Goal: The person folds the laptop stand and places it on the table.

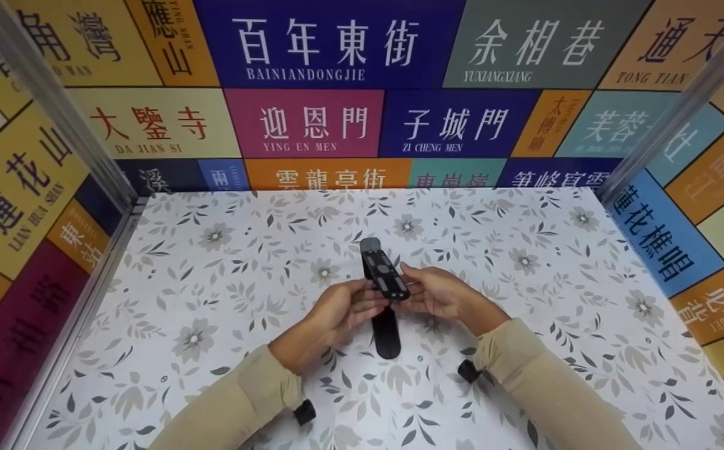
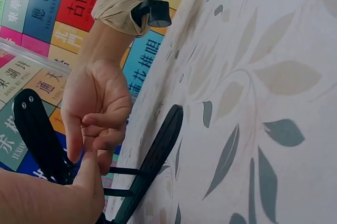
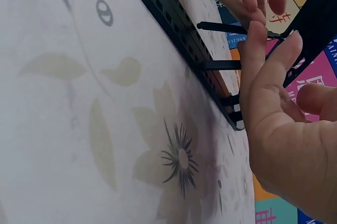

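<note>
A black folding stand (image 1: 388, 334) has its long, flat base bar on the patterned tabletop. Its slotted upper plate (image 1: 386, 272) tilts up above the base. Thin black struts (image 3: 221, 65) span the gap between the two parts. On the left side of the plate, my left hand (image 1: 337, 309) holds the stand, with its thumb near the plate's edge and fingers beneath. From the other side my right hand (image 1: 440, 294) holds it by thumb and fingers close to the struts. Fingertips of both hands meet under the plate, partly hiding the struts' ends.
White cloth with grey leaves and flowers covers the table (image 1: 212, 281). Colourful panels (image 1: 312, 122) with printed place names rise along the back and both sides. Metal posts (image 1: 80, 112) stand at the back corners. Dark straps (image 1: 304, 412) hang at the sleeves.
</note>
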The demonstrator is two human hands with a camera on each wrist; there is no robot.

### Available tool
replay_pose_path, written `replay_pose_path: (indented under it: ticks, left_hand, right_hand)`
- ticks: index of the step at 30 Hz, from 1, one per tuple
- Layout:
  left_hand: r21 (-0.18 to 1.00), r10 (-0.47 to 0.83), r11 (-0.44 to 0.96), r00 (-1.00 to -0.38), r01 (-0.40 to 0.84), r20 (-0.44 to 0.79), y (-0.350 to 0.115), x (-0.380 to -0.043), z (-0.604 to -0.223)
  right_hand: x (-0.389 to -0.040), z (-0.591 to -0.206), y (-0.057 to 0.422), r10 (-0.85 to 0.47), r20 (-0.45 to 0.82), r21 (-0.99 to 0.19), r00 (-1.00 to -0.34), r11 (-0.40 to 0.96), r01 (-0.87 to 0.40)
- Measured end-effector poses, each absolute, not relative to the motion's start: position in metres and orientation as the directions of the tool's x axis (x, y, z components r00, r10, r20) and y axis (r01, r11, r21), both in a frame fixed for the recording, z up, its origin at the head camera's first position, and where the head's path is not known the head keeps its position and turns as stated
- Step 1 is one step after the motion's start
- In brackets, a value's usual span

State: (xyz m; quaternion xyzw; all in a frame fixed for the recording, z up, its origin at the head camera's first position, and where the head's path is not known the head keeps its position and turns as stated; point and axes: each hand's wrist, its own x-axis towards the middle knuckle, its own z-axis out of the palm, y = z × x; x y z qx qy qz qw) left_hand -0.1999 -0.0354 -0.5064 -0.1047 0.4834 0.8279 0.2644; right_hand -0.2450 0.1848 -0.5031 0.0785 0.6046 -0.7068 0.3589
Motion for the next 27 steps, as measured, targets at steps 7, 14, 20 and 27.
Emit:
replay_pose_path:
  ticks: [7,14,20,27]
  left_hand:
    - [0.771,0.34,-0.351,-0.84,-0.531,-0.424,-0.039,-0.207,-0.504]
    - [0.776,0.308,-0.34,-0.842,-0.532,-0.443,-0.036,-0.218,-0.497]
    - [0.807,0.236,-0.374,-0.889,-0.457,-0.394,-0.029,-0.23,-0.497]
    - [0.841,0.2,-0.332,-0.903,-0.427,-0.379,-0.028,-0.232,-0.499]
  right_hand:
    - [-0.244,-0.493,0.179,-0.367,-0.545,-0.82,-0.754,0.046,0.57]
    - [-0.249,-0.48,0.176,-0.343,-0.531,-0.837,-0.774,0.069,0.543]
    - [-0.254,-0.483,0.172,-0.369,-0.485,-0.857,-0.793,0.02,0.515]
    - [-0.256,-0.491,0.167,-0.381,-0.4,-0.901,-0.834,-0.001,0.433]
